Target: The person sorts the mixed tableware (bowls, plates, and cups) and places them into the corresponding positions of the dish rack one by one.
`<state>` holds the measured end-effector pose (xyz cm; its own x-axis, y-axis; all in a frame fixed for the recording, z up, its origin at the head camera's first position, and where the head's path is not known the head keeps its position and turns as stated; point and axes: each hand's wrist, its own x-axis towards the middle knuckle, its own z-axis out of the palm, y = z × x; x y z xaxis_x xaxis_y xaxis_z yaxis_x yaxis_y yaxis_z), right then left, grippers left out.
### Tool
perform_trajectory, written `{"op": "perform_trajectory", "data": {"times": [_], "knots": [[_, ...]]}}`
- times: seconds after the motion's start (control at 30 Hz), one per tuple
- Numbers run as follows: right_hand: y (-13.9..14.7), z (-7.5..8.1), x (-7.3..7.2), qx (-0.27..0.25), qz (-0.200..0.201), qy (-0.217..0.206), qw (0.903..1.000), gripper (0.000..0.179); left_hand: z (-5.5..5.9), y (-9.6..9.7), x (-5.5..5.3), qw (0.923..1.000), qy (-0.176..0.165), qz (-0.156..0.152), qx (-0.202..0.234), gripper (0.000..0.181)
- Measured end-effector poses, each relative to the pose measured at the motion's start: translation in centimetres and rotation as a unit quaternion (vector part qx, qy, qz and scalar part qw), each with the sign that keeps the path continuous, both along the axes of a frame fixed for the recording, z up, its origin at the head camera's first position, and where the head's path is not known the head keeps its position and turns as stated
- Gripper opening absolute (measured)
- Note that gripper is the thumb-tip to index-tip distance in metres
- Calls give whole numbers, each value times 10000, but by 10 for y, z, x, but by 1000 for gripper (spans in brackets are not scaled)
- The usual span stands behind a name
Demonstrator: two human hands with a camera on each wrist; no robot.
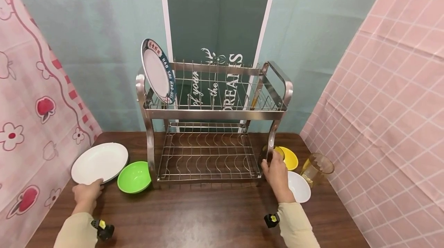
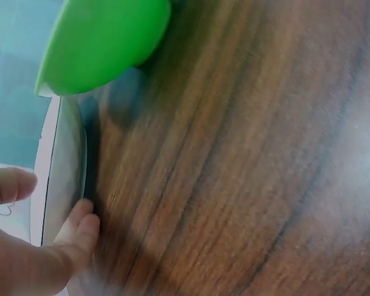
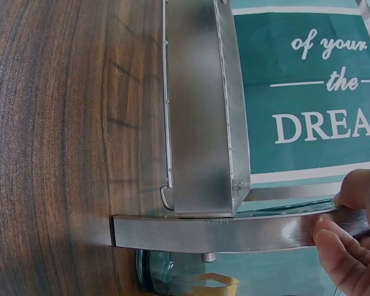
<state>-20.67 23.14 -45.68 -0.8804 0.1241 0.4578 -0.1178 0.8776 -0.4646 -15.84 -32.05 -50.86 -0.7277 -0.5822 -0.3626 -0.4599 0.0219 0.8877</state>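
While right hand point(image 1: 278, 173) grips rack point(image 1: 215, 115), left hand point(image 1: 86, 194) seemingly pinching white plate point(image 1: 100, 161), curtain point(image 1: 218, 13) reading "DREAMS"

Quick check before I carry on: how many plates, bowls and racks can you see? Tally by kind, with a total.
Plates: 2 (white plate, blue-rimmed plate)
Bowls: 3 (green bowl, yellow bowl, white bowl)
Racks: 1 (dish rack)
Total: 6

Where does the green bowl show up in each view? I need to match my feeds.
Head: the green bowl is low, left of centre, between the white plate and the metal rack.
Left wrist: upper left, cut off by the top edge.
Right wrist: not in it.
Shared landmark: the brown wooden table, in all three.
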Motion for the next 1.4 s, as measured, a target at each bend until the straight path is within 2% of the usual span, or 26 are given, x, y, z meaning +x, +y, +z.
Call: {"op": "perform_trajectory", "data": {"times": [0.1, 0.23, 0.3, 0.33, 0.47, 0.6, 0.8, 0.93, 1.03, 1.07, 1.17, 1.3, 1.4], "knots": [[-1, -1, 1, -4, -9, 29, 10000, 43, 0, -3, 1, 9982, 186, 23, 577, 75], [-1, -1, 1, 8, 10, 64, 10000, 43, 0, -4, 0, 9939, 358, 333, 989, 37], [-1, -1, 0, 16, 26, 56, 10000, 42, 1, -4, -2, 9899, 414, 474, 1269, 31], [-1, -1, 0, 21, 29, 46, 10000, 42, 2, -4, -3, 9874, 426, 524, 1431, 32], [-1, 0, 0, 17, 38, 32, 10000, 43, 8, -4, -7, 9746, 397, 673, 2100, 59], [-2, 1, 0, 17, 40, 10, 10000, 43, 12, -5, -8, 9623, 535, 752, 2559, 60], [-3, 0, 1, -12, 17, -41, 10000, 42, 15, -11, -8, 9326, 836, 990, 3369, 77], [-2, -1, 0, 22, 7, 107, 9999, 41, 15, -15, -8, 9103, 956, 1109, 3872, 81], [-2, -1, -1, 12, 37, 112, 9999, 42, 15, -16, -7, 8965, 1091, 1200, 4122, 83], [-2, -1, -1, 2, 47, 91, 9999, 42, 15, -16, -7, 8924, 1131, 1243, 4187, 83], [-3, 0, -1, -37, 59, -24, 10000, 43, 16, -15, -7, 8867, 1256, 1353, 4239, 81], [-3, 1, 0, -26, 33, -31, 10000, 42, 25, -14, -7, 8724, 1396, 1608, 4401, 74], [-2, 0, 0, -12, 24, 58, 10000, 41, 34, -16, -6, 8585, 1533, 1741, 4573, 70]]}}
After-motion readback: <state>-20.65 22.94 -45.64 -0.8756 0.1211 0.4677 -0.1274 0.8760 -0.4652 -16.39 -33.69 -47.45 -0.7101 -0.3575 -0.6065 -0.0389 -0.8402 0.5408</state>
